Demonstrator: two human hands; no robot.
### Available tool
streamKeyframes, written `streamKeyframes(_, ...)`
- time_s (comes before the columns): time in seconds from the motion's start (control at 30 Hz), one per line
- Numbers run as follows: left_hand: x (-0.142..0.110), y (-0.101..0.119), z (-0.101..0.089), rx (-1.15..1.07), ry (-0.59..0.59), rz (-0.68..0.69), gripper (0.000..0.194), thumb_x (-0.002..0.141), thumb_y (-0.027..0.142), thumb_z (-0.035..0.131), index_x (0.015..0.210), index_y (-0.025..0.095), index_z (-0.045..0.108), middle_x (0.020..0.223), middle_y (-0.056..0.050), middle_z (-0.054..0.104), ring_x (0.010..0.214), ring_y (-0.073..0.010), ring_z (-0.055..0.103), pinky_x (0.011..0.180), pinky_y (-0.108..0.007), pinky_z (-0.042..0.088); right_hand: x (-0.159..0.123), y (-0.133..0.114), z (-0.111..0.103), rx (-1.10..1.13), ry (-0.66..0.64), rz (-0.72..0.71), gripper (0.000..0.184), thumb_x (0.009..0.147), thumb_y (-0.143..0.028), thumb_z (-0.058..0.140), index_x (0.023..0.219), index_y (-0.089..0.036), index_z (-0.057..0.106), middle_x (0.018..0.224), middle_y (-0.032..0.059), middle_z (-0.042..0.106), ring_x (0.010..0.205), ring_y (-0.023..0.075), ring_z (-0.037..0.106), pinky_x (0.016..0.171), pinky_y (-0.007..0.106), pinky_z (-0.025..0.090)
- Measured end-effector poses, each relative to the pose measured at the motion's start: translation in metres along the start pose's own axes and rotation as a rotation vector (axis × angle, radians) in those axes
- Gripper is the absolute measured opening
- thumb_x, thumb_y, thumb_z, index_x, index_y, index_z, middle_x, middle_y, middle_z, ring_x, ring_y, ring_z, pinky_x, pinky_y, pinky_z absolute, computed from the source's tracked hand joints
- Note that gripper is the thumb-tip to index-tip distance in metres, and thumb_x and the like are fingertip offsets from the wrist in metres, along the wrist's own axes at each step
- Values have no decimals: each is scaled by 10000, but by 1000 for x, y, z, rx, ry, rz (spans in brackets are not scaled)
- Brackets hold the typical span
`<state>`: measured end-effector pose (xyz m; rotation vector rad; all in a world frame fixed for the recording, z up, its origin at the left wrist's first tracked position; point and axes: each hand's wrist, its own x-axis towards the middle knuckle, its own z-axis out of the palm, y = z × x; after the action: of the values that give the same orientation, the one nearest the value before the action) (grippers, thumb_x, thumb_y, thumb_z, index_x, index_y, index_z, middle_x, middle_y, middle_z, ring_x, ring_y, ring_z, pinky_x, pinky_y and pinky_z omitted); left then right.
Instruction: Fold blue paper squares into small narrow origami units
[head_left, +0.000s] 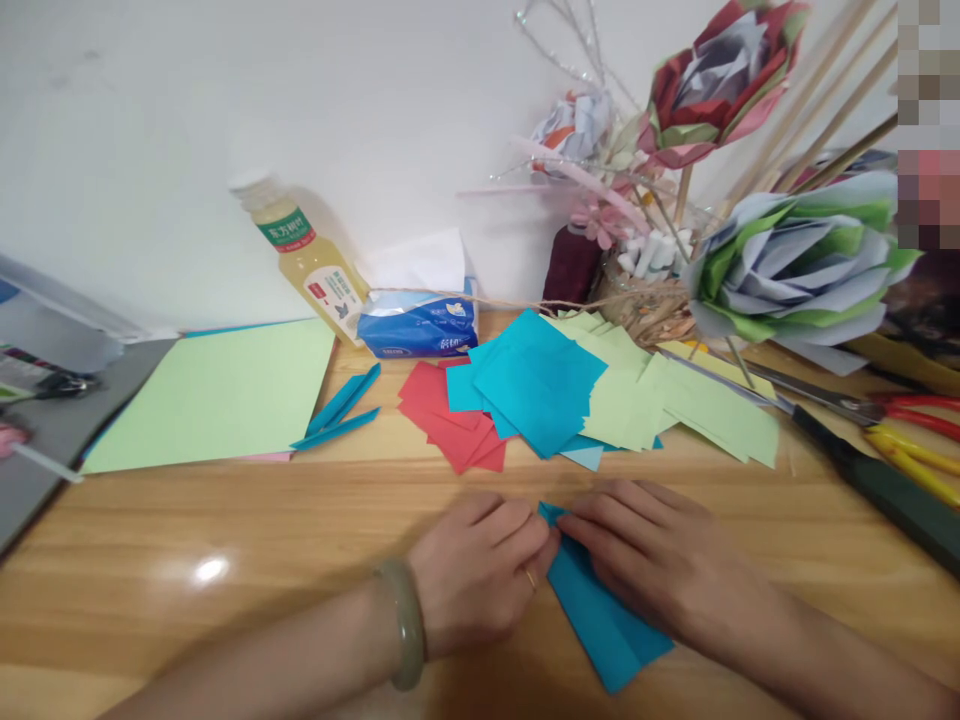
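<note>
A folded sheet of blue paper (600, 620) lies slantwise on the wooden table between my hands. My left hand (487, 560), with a bangle at its wrist and a ring, has its fingers curled and pinches the paper's top left corner. From the other side, my right hand (645, 550) presses its fingers on the paper near the same top edge, its palm covering part of the sheet. Just beyond my hands lie loose squares of blue paper (536, 380), red paper (454, 415) and light green paper (622, 385). Folded blue strips (341, 405) rest farther left.
Light green sheets (217, 395) are stacked at left. A drink bottle (304, 260) and a tissue pack (420, 322) stand by the wall. Paper flowers (802, 260) rise at right, above scissors (847, 440) and yellow- and red-handled pliers (900, 430).
</note>
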<state>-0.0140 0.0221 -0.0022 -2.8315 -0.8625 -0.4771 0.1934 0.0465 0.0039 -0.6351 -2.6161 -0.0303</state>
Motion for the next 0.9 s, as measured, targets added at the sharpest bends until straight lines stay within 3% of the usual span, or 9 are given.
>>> streamKeyframes(0.2,0,1,-7,41,-109,-30,199,897,146,447,1066,123,550,692,-2,509,673,-176,479,545,-318,307,1,-2,-1,3,-68,54,313,949,-171,297,1009,-136,603,817,63,580,757,197,516,615,332,442)
streamKeyframes(0.4,-1,-1,-11,33,-127,-8,213,903,140,433,1085,136,545,729,-11,543,694,-180,495,568,-326,338,3,-2,1,-39,-145,138,318,920,-144,309,1093,-158,575,793,53,555,730,205,527,588,337,445)
streamKeyframes(0.53,-3,0,-10,44,-147,-4,247,891,139,456,1127,135,531,726,-10,545,692,-180,498,579,-323,358,-2,3,-1,120,-135,197,389,901,-87,302,1246,-148,472,975,82,584,859,177,555,690,309,481)
streamKeyframes(0.63,-4,2,-5,45,-146,-46,238,897,155,471,1125,157,534,790,-13,571,724,-175,511,603,-316,374,-7,5,-5,165,-126,138,341,934,-135,301,1203,-150,510,957,82,590,851,180,551,693,308,487)
streamKeyframes(0.73,-6,5,-1,41,-119,-94,227,911,168,453,1121,171,540,960,-32,603,813,-169,532,673,-311,399,-9,5,-8,70,-133,45,332,954,-162,282,1133,-122,559,915,84,605,797,191,539,670,330,488)
streamKeyframes(0.9,-4,6,-7,69,-124,-15,271,896,159,453,1148,107,540,1079,-68,616,898,-180,543,717,-307,415,-13,10,-15,-68,-196,-87,342,956,-153,297,1220,-87,506,1028,89,614,863,194,535,732,347,493)
